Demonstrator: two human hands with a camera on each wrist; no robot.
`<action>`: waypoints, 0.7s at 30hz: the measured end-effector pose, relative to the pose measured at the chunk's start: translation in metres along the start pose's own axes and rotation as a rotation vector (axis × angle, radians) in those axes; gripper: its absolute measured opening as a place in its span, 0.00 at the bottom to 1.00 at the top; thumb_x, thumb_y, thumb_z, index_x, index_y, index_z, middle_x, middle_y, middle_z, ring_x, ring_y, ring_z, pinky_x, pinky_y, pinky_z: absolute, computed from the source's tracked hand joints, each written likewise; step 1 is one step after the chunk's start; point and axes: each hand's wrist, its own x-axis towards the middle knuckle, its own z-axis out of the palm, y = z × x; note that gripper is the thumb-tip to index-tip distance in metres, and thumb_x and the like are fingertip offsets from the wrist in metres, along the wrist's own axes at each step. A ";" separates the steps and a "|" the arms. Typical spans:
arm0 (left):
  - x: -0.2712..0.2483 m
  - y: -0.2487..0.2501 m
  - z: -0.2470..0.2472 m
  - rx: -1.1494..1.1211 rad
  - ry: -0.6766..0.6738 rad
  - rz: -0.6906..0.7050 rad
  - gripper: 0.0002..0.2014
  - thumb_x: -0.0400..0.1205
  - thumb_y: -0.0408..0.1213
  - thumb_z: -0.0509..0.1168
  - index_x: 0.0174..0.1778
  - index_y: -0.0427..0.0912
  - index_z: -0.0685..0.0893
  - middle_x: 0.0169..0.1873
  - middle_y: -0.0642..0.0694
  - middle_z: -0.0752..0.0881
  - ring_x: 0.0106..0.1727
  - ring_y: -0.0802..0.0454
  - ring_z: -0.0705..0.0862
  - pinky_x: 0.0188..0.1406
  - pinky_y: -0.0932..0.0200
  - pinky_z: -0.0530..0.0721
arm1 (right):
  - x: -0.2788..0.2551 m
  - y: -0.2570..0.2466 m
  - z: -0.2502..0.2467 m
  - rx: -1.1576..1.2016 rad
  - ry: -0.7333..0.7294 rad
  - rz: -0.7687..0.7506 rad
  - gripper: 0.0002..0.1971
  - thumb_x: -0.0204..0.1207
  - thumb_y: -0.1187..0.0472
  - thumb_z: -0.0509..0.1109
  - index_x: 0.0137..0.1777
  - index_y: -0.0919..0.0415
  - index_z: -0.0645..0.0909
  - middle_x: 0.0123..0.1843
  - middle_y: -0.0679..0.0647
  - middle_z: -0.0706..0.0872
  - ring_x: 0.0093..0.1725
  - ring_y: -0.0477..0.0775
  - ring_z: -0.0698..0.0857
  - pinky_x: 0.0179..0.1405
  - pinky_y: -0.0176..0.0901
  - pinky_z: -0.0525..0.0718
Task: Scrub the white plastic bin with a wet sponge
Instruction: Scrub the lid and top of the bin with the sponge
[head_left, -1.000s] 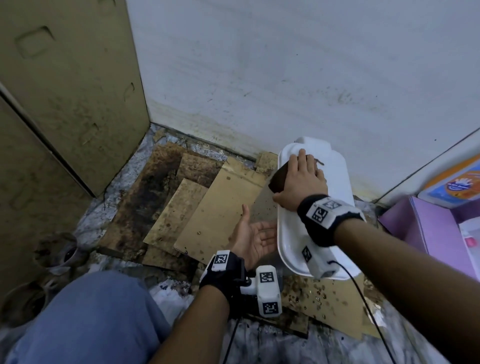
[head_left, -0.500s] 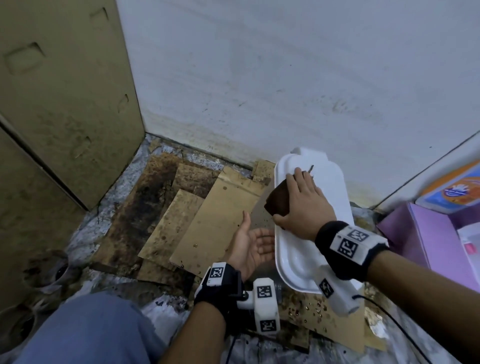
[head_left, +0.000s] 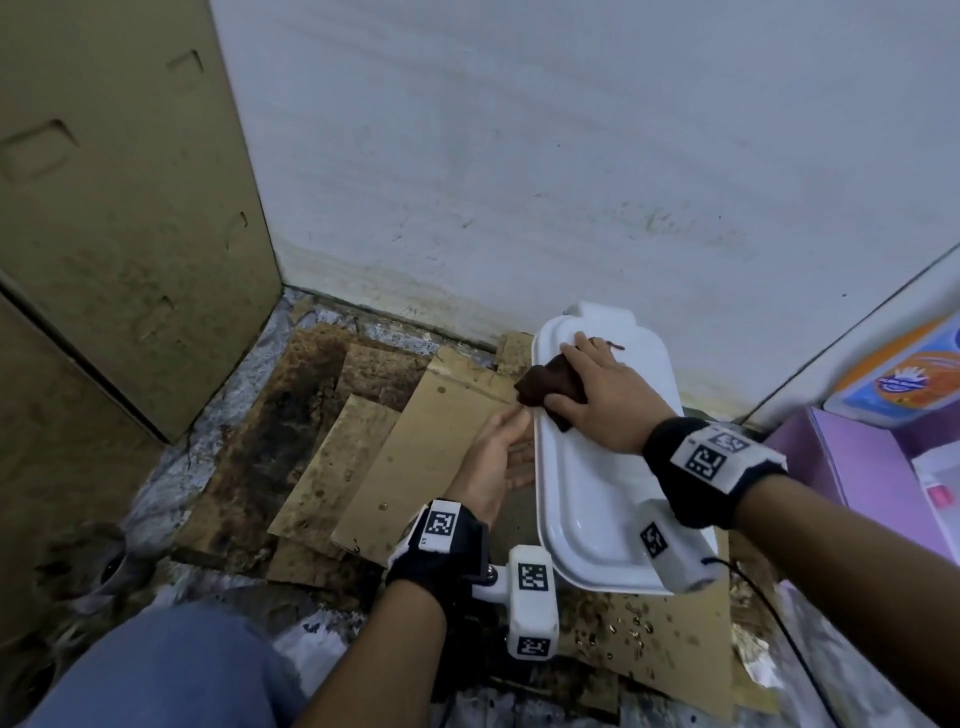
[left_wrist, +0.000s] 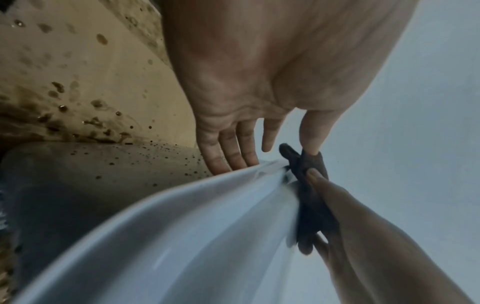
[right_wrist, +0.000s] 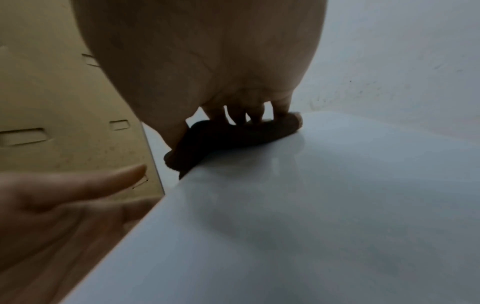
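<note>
The white plastic bin (head_left: 597, 499) lies on wet cardboard by the wall, its broad smooth face up. My right hand (head_left: 569, 374) grips a dark brown sponge (head_left: 543, 387) and presses it onto the bin's far left edge, fingers on top, thumb at the side. My left hand (head_left: 506, 452) is flat and open against the bin's left side. In the left wrist view its straight fingers (left_wrist: 228, 150) touch the bin's rim (left_wrist: 194, 226), next to the sponge (left_wrist: 309, 164). In the right wrist view the fingers (right_wrist: 239, 117) bear down on the sponge (right_wrist: 228, 137) on the bin (right_wrist: 311, 205).
Stained cardboard sheets (head_left: 415, 441) cover the floor left of the bin. A tall cardboard panel (head_left: 104, 208) stands at the left and a white wall (head_left: 571, 156) behind. A purple box (head_left: 857, 467) and an orange-blue package (head_left: 904, 379) sit at the right. My jeans-clad knee (head_left: 156, 670) is near.
My right hand has rubbed the sponge toward me and back along the bin's far left part; the sponge now bunches over the left edge. My left hand stays against the bin's side.
</note>
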 end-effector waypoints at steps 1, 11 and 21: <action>0.001 0.002 0.001 0.029 -0.006 0.001 0.20 0.87 0.43 0.62 0.75 0.46 0.75 0.50 0.47 0.88 0.49 0.52 0.86 0.48 0.56 0.85 | 0.009 0.004 -0.005 0.003 -0.012 0.006 0.36 0.81 0.44 0.63 0.84 0.58 0.55 0.87 0.55 0.50 0.85 0.54 0.50 0.82 0.53 0.57; 0.013 0.006 0.013 0.337 -0.023 0.026 0.37 0.75 0.38 0.78 0.78 0.50 0.69 0.51 0.49 0.85 0.51 0.52 0.88 0.46 0.59 0.87 | 0.034 0.054 -0.022 0.083 0.028 0.183 0.35 0.80 0.41 0.62 0.83 0.52 0.56 0.87 0.50 0.52 0.85 0.53 0.49 0.81 0.60 0.57; -0.027 0.006 0.003 0.626 -0.020 0.029 0.37 0.67 0.40 0.83 0.70 0.52 0.72 0.54 0.52 0.83 0.54 0.56 0.84 0.53 0.58 0.86 | -0.018 0.072 -0.013 0.437 0.250 0.180 0.37 0.68 0.44 0.78 0.75 0.49 0.68 0.72 0.52 0.76 0.68 0.56 0.77 0.69 0.51 0.75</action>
